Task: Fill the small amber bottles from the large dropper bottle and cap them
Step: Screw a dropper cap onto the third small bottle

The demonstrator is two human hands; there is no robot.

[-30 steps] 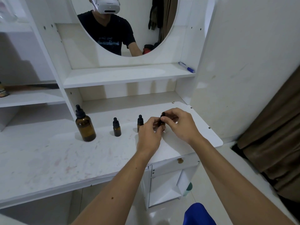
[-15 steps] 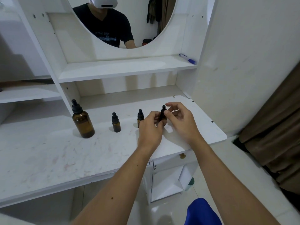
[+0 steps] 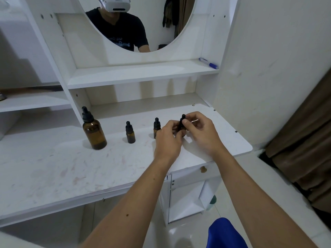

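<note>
Head view, the only one we have: four amber bottles in sight on the white surface (image 3: 53, 169). One is the large dropper bottle (image 3: 94, 134), standing upright at the left, black dropper cap on. Three are small. The first small bottle (image 3: 130, 133) stands alone, capped, just right of the large one. The second small bottle (image 3: 156, 126) stands further right, capped, its lower part hidden behind the left hand (image 3: 167, 140). The third small bottle (image 3: 182, 125) is up between both hands, above the right part of the surface.

Two hands, both busy on that third bottle. The left hand's fingers curl round its body from the near side; the body is mostly hidden, so how far they wrap I cannot tell. The right hand (image 3: 200, 133) comes in from the right, its fingers (image 3: 187, 120) pinching the black dropper cap, the rubber bulb poking up above the fingertips. Whether the cap is screwed down or loose cannot be seen.

One blue-capped pen (image 3: 208, 63) lies on the shelf under the round mirror (image 3: 143, 24), at its right end. One brown curtain (image 3: 304, 131) hangs at the far right.

Against half a second ago: the row of bottles looks the same, large one and two small ones standing as before. The hands are on the same bottle in much the same grip, and the right hand's fingers, then spread loosely past the cap, now sit closed on it.
</note>
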